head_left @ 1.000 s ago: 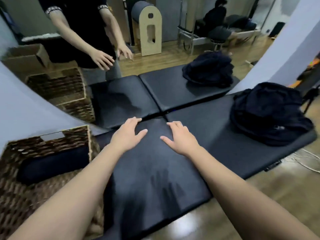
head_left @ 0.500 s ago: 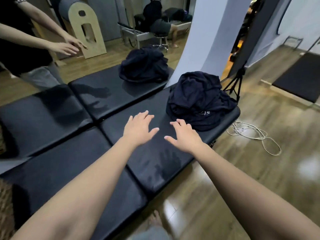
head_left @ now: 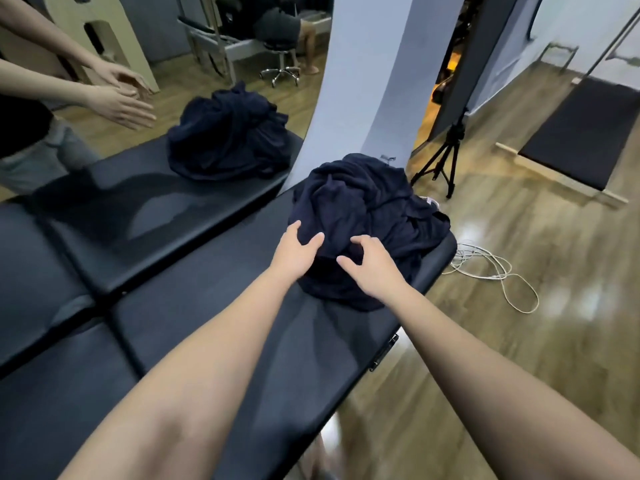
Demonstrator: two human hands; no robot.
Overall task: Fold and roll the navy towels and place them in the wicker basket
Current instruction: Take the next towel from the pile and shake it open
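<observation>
The black padded table runs from near left to far right, against a mirror. My heap of navy towels sits at its far right end. My left hand rests spread on the heap's near side; my right hand curls loosely onto it, gripping nothing clearly.

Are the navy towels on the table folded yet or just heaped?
Heaped: the navy towels lie crumpled, creased in every direction, no flat layers.

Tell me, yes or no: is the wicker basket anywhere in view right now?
No: the head view shows only the towel pile on the black table, both hands and the floor.
</observation>
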